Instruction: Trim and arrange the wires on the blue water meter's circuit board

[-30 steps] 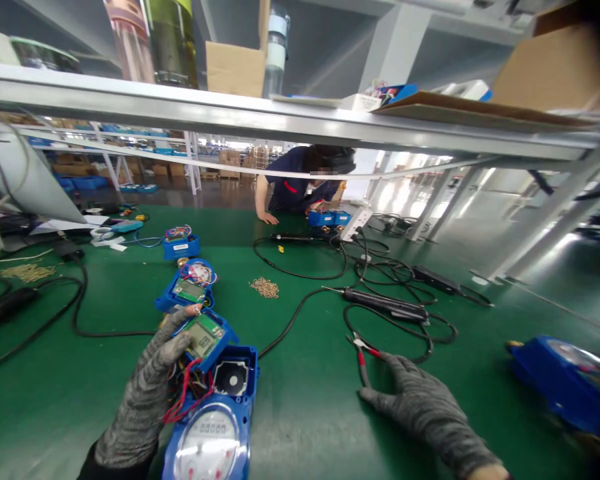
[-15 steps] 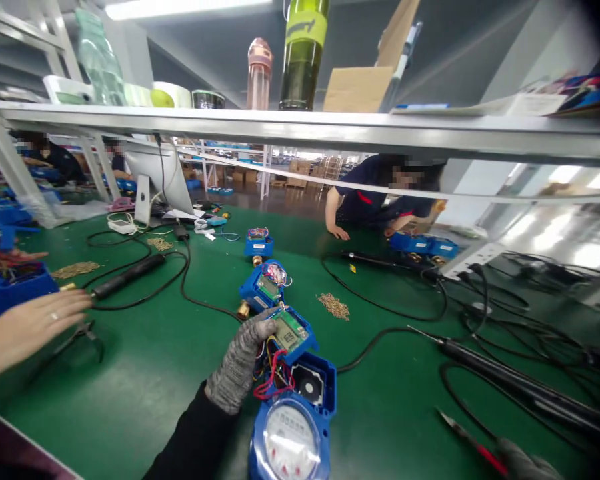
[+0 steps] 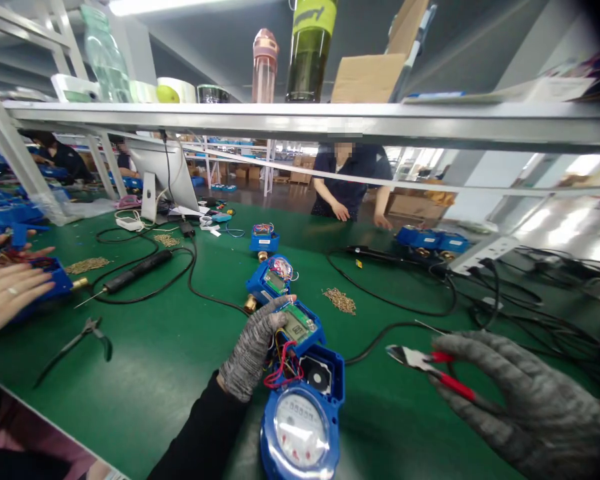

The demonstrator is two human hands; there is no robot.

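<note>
My left hand, in a grey knitted glove, is closed on the raised circuit-board cover of a blue water meter. A small display shows on that board. Red and other coloured wires run from it into the meter's blue housing. The round dial of the water meter lies nearest me, under a clear lens. At the right, my right hand, gloved too, grips red-handled cutting pliers. Their jaws point left toward the meter, apart from it.
Two more blue meters stand behind mine. Small brass-coloured parts lie in a pile. Soldering irons and cables cross the green table. At left, a co-worker's hand works by other pliers. A shelf spans overhead.
My right hand has come in from the lower right edge with the pliers, moving up and left. My left hand keeps its hold. The person across the table has straightened up.
</note>
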